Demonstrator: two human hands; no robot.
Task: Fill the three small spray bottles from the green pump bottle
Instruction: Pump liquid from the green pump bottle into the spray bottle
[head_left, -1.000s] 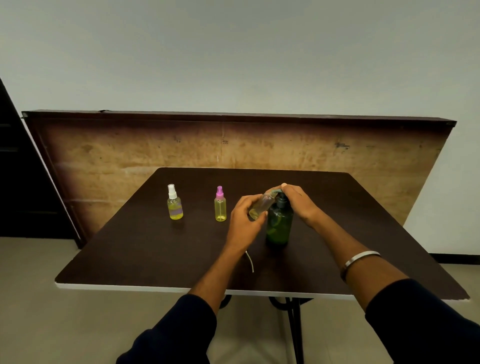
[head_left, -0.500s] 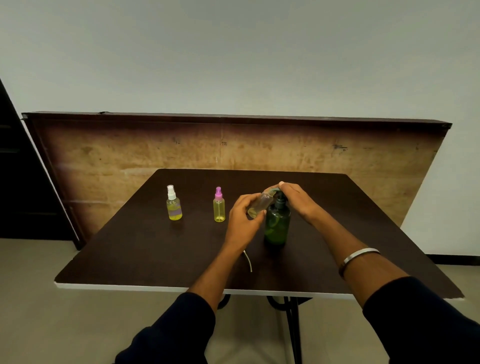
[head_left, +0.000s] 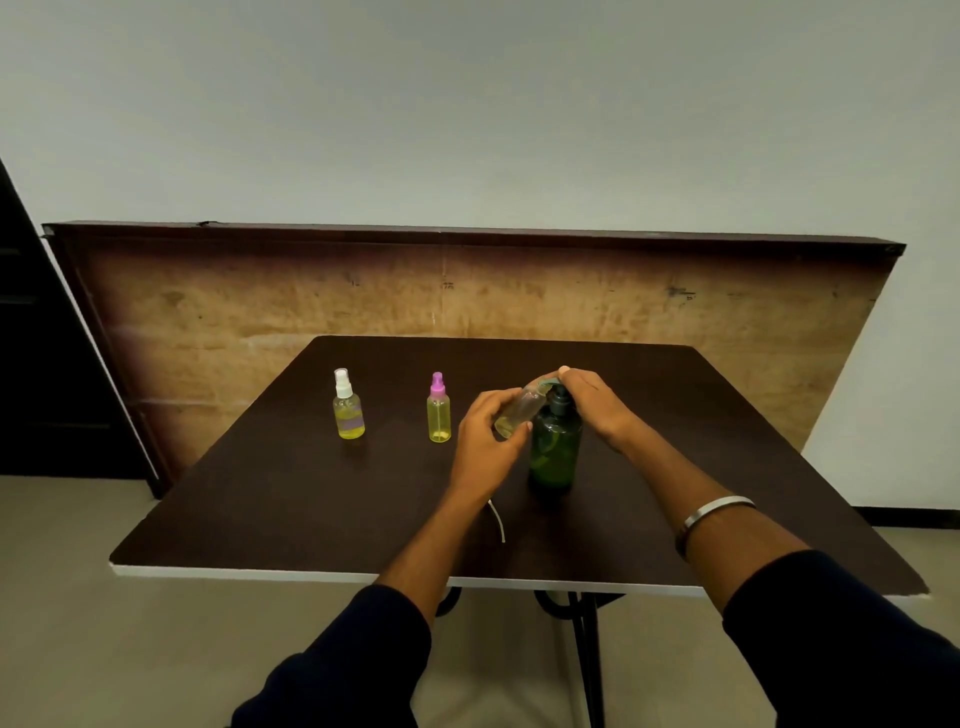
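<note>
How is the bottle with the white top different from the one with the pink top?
The white-top bottle looks rounder and wider; the pink-top bottle is slimmer. The white-top bottle has a purplish band on it; the pink-top bottle looks plain. Both stand upright on the table, capped, holding yellow liquid.

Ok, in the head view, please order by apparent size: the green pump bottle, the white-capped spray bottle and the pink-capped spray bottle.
1. green pump bottle, clearly largest, though slightly nearer the camera.
2-3. white-capped spray bottle and pink-capped spray bottle: too alike to rank; white-capped looks wider, both similar in height.
</note>
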